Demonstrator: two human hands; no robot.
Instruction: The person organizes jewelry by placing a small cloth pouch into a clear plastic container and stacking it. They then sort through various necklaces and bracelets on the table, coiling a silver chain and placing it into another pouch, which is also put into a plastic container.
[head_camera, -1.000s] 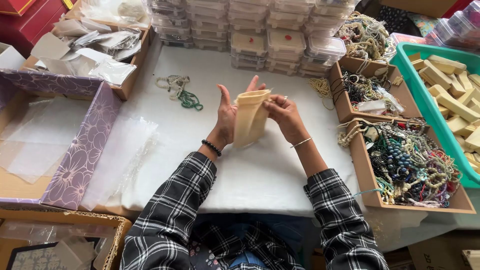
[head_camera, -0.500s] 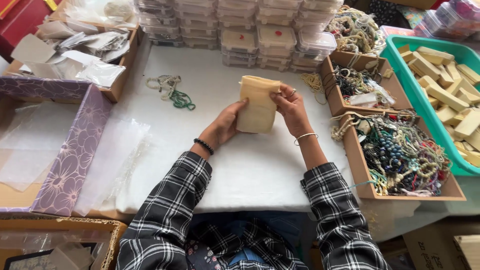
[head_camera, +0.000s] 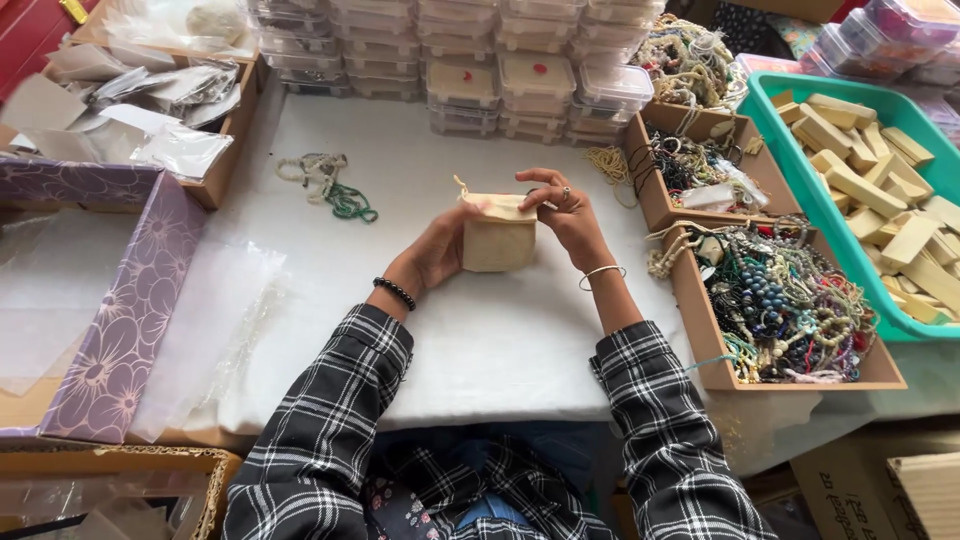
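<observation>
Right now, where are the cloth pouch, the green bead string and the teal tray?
cloth pouch (head_camera: 497, 245), head view, middle of its front face.
green bead string (head_camera: 350, 203), head view, on the coiled beads.
teal tray (head_camera: 812, 195), head view, its left wall.

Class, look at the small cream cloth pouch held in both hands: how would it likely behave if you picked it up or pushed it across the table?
The cream pouch is soft cloth, so it probably flexes rather than staying stiff. The left hand and right hand hold it lightly, suggesting little weight. Flat-sided, it should slide on the white tablecloth, not roll.

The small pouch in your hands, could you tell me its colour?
Plain cream-beige, seen in the head view: the pouch.
</observation>
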